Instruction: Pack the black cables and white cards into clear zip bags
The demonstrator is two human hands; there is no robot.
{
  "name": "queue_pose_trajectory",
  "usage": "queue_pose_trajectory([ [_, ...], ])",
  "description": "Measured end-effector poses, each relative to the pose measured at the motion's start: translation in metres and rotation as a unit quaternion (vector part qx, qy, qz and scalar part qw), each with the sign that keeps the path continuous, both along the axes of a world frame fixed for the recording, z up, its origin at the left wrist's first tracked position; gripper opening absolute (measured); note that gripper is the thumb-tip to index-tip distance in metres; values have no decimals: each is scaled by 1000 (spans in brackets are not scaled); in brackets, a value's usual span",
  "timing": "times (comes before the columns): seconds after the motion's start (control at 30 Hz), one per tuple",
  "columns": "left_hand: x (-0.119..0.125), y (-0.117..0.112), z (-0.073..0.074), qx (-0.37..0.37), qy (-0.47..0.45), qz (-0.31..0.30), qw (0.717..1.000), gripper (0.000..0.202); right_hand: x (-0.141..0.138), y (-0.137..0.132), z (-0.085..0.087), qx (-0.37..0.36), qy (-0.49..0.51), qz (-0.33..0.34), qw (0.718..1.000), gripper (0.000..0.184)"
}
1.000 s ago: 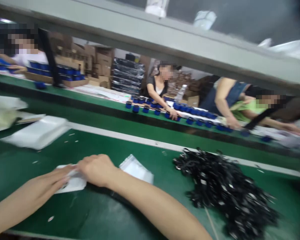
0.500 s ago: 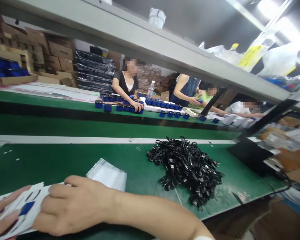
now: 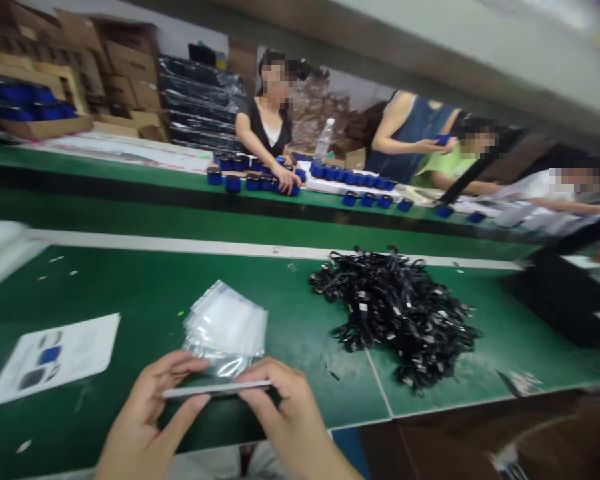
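Observation:
Both hands hold a thin white card (image 3: 215, 389) edge-on, low in the middle of the view. My left hand (image 3: 147, 417) pinches its left end and my right hand (image 3: 290, 417) pinches its right end. Just beyond the card lies a small stack of clear plastic bags (image 3: 226, 327) on the green table (image 3: 130, 287). A printed white sheet (image 3: 55, 357) with blue and grey pictures lies flat to the left. A heap of black cables (image 3: 395, 310) sits to the right of the bags.
Across a green belt, several people work at a far bench lined with blue round objects (image 3: 260, 179). Cardboard boxes (image 3: 125, 63) are stacked at the back left. A white bundle (image 3: 0, 250) lies at the left edge, a dark box (image 3: 560, 293) at the right.
Both hands have lifted off the printed sheet, which now lies alone on the left, and moved to the middle holding a thin card edge-on. The view swung down and right.

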State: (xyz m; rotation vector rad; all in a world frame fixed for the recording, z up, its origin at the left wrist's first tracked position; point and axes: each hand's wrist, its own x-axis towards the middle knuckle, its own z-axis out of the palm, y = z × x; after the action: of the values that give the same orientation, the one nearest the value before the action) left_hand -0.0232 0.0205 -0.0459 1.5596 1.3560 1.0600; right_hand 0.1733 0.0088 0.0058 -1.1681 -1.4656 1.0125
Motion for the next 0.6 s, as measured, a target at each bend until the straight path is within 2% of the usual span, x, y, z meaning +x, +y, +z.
queue_pose_trajectory([
  [0.07,15,-11,5,-4,-33,9,999,41,2,-8,-8,1,24,18,1000,11],
  [0.13,24,-21,3,-8,-39,21,999,39,-1,-15,-19,-27,62,12,998,15],
  [0.27,26,-32,0,-41,-5,-13,999,31,-7,-24,-33,-42,96,1,995,27],
  [0.43,25,-27,9,-20,4,-49,999,5,-3,-20,-25,-10,40,28,999,13],
  [0.53,26,-26,11,14,-17,-54,998,7,-1,-18,-21,0,28,42,999,12],
  [0.6,26,-27,9,8,-26,-51,998,6,-1,-18,-20,-6,30,46,998,12],
])
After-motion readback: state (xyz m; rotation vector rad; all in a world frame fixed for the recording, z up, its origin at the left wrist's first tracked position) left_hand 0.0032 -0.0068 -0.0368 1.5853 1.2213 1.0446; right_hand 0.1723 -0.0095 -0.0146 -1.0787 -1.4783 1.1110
